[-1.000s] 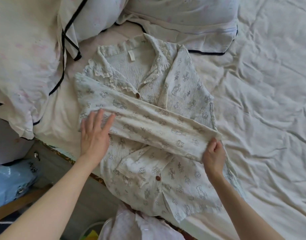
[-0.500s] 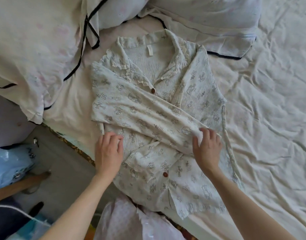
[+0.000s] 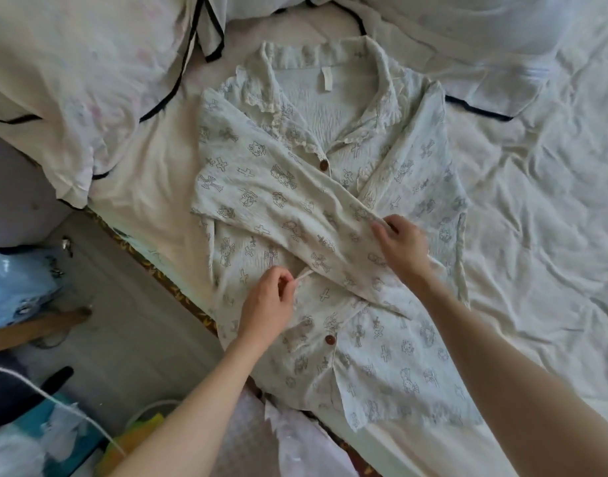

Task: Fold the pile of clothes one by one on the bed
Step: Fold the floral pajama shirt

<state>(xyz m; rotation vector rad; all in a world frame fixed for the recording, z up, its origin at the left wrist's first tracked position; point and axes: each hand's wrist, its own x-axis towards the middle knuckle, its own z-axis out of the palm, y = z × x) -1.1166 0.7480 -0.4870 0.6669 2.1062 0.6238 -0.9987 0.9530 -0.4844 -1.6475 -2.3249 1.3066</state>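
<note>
Head view. A printed pyjama shirt (image 3: pixel 333 256) is laid face up near the left edge of the bed (image 3: pixel 543 208), collar toward the pillows (image 3: pixel 75 63) at the head end and hem toward the near edge. One long sleeve (image 3: pixel 281 204) is folded diagonally across the front, running from the shoulder nearest the left edge down toward the middle of the garment.

Compared with one second ago, both hands are repositioned. The left hand (image 3: pixel 269 304), then laid flat with straight fingers on the sleeve near the shoulder, is now placed lower on the shirt front, with its fingers curled and a narrow fold of fabric pinched between thumb and fingertips. The right hand (image 3: pixel 404 247), then holding the cuff end out at the far side of the shirt, is now brought inward over the middle of the garment, with its fingers curled over the upper edge of the sleeve end and gripping it. Half a second ago both hands were already on their way inward.

The change is judged to mean that the sleeve has been laid in place and its loose end is being tucked or doubled back so that it lies within the shirt outline. The body of the shirt is not yet folded. A further pale garment (image 3: pixel 295 438) is visible at the near edge of the bed, presumably still awaiting folding.
</note>
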